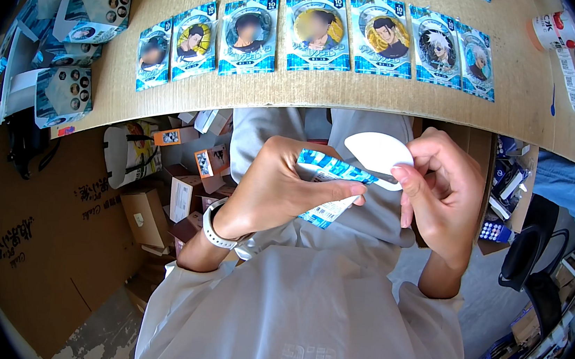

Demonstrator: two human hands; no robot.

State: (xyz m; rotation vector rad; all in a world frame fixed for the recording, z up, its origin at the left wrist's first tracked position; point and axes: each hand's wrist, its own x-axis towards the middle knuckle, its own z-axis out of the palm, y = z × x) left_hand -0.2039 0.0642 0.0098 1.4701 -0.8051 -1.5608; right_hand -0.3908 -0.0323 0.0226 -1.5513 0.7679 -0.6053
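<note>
Above my lap, my left hand [283, 186] grips a small blue-and-white printed packet [323, 217] between thumb and fingers. The packet is tilted, and its patterned top edge faces my right hand [444, 189]. Thumb and fingers of that hand pinch a flat white piece with a rounded edge [378, 152]. The white piece is right beside the packet's upper right corner; whether part of it sits inside the packet I cannot tell. A white band circles my left wrist.
On the wooden table [352, 99] lies a row of blue character packets [316, 35], with more beyond. Blue display boxes [65, 96] stand at the left edge; a white-and-red cup [554, 31] is at the right. Small cartons [147, 217] are below left, packed boxes [508, 182] below right.
</note>
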